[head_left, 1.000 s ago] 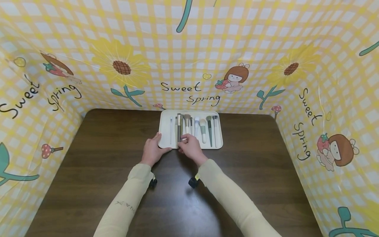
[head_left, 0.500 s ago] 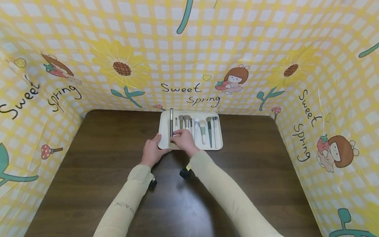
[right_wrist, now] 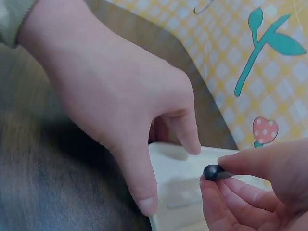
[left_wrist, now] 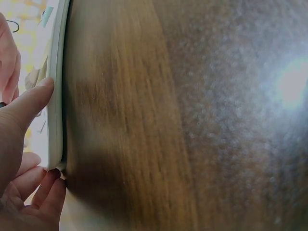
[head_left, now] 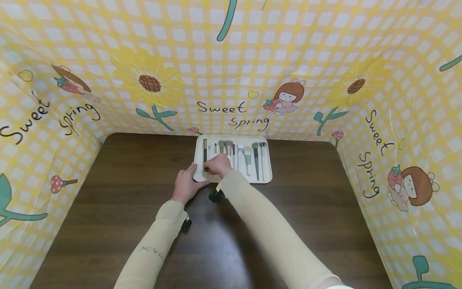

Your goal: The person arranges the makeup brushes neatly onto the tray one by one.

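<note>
A cream tray at the back of the table holds a row of makeup brushes. My right hand pinches a dark-handled makeup brush over the tray's left part, left of the others. In the right wrist view, the brush's rounded dark handle end sticks out between thumb and fingers. My left hand grips the tray's near left corner, thumb on the front rim and fingers round the left side. Whether the held brush touches the tray floor, I cannot tell.
Right of the held brush lie several others, among them a green-handled brush and a pale green and white one. The dark wooden table is bordered by a yellow checked cloth behind and at both sides.
My right hand has carried the dark-handled brush leftward, from among the other brushes to the tray's left part; its tip now sits lower than half a second ago. The left hand stays put.
</note>
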`<state>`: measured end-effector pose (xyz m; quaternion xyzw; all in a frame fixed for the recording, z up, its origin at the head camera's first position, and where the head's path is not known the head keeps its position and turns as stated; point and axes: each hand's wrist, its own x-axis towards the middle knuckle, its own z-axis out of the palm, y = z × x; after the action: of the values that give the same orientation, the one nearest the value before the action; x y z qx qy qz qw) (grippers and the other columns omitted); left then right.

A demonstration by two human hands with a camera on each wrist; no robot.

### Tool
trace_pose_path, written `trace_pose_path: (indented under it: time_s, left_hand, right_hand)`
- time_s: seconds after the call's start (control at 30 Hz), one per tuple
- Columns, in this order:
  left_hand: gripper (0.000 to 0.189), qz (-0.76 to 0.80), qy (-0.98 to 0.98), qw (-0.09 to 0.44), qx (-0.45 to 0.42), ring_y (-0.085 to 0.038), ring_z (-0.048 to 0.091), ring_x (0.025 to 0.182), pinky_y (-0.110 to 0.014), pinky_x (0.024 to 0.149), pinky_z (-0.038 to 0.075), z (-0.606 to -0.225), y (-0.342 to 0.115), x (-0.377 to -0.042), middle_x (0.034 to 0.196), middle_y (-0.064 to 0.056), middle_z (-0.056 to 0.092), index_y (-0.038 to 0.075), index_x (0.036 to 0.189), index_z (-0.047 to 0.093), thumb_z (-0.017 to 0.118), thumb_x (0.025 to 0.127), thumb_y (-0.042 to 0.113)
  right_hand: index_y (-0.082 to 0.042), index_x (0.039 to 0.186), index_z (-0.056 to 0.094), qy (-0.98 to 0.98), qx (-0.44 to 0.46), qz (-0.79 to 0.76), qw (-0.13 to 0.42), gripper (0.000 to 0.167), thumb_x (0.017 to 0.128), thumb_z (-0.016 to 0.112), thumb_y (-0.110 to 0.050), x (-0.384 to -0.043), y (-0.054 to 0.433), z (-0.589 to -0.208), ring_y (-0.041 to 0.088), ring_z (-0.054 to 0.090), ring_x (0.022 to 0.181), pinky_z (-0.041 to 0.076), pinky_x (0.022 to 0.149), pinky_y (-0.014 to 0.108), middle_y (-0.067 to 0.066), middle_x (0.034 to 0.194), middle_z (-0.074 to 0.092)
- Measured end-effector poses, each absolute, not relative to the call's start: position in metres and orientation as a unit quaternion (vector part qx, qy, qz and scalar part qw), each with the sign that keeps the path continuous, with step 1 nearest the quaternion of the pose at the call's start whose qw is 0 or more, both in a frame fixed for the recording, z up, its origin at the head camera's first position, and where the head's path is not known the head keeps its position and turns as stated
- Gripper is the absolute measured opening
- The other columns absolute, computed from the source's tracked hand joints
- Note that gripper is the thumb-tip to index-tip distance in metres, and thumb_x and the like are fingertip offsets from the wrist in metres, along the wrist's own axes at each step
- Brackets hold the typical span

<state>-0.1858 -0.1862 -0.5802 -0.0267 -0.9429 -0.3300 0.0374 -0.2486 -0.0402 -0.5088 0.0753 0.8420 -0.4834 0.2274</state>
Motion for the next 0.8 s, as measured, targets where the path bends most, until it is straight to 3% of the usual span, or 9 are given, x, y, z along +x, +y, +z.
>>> trace_pose_path:
  time_s: [0.3,0.43,0.6,0.8]
  left_hand:
    - [0.087,-0.326,-0.944,0.033,-0.022,-0.049,0.05,0.121,-0.056,0.101,0.041,-0.58,-0.186,-0.185,0.151,-0.025,0.043,-0.008,0.146,0.049,0.089,0.08,0.031]
    - [0.087,-0.329,-0.944,0.026,-0.017,-0.048,0.049,0.122,-0.055,0.102,0.041,-0.579,-0.186,-0.185,0.152,-0.024,0.042,-0.007,0.147,0.048,0.089,0.08,0.031]
    - [0.087,-0.329,-0.944,0.033,-0.017,-0.049,0.05,0.123,-0.056,0.103,0.041,-0.58,-0.185,-0.186,0.151,-0.024,0.044,-0.008,0.146,0.048,0.089,0.08,0.031]
    - [0.085,-0.328,-0.943,0.04,-0.021,-0.05,0.05,0.122,-0.057,0.102,0.041,-0.578,-0.186,-0.184,0.15,-0.024,0.044,-0.008,0.146,0.049,0.088,0.081,0.03]
  right_hand:
    - [-0.003,0.081,0.077,0.845,0.106,-0.469,0.234,0.014,0.086,0.082,-0.015,-0.25,-0.047,-0.515,0.01,0.066,0.055,0.049,0.054,0.021,0.003,0.062,0.07]
    - [-0.006,0.071,0.077,0.879,0.08,-0.416,0.218,0.02,0.085,0.083,-0.02,-0.248,-0.05,-0.521,0.01,0.065,0.059,0.05,0.056,0.022,-0.001,0.059,0.068]
    - [-0.007,0.073,0.076,0.924,0.038,-0.331,0.189,0.024,0.083,0.085,-0.027,-0.24,-0.05,-0.52,0.012,0.063,0.066,0.051,0.061,0.024,-0.002,0.062,0.066]
    - [-0.009,0.073,0.077,0.912,0.051,-0.361,0.186,0.018,0.083,0.085,-0.022,-0.239,-0.057,-0.523,0.012,0.062,0.062,0.048,0.056,0.024,-0.002,0.062,0.067]
